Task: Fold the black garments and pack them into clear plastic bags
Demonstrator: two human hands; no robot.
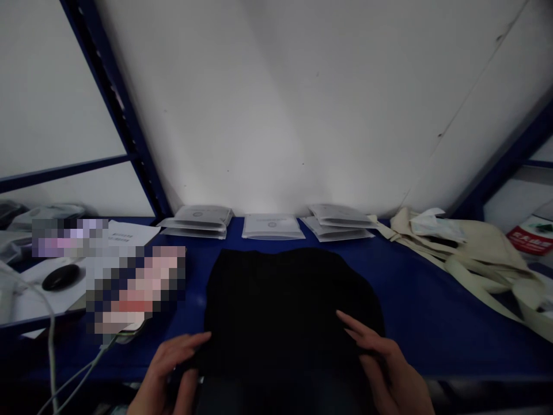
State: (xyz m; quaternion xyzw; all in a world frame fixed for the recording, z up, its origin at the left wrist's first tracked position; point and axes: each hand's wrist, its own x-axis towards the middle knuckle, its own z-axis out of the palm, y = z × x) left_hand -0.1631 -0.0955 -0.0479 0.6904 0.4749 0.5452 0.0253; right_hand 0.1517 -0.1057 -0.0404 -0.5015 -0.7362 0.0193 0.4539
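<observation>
A piece of black cloth (285, 305), perhaps a folded garment, lies across the blue table in front of me and hangs toward its near edge. Its folds are too dark to make out. My left hand (166, 369) is at the cloth's left edge, fingertips touching it, with thumb and fingers apart. On the right side, my right hand (391, 366) rests its outstretched fingers on the black fabric, the thumb lower and apart from them. Neither hand visibly grips the cloth.
White flat packets sit along the back: a left stack (199, 219), a middle packet (273, 226) and a right stack (339, 219). A blurred-out phone-like item (140, 288) with a cable, papers (125, 236) and a black mouse-like object (61, 277) lie left. Beige fabric with straps (484, 248) lies right.
</observation>
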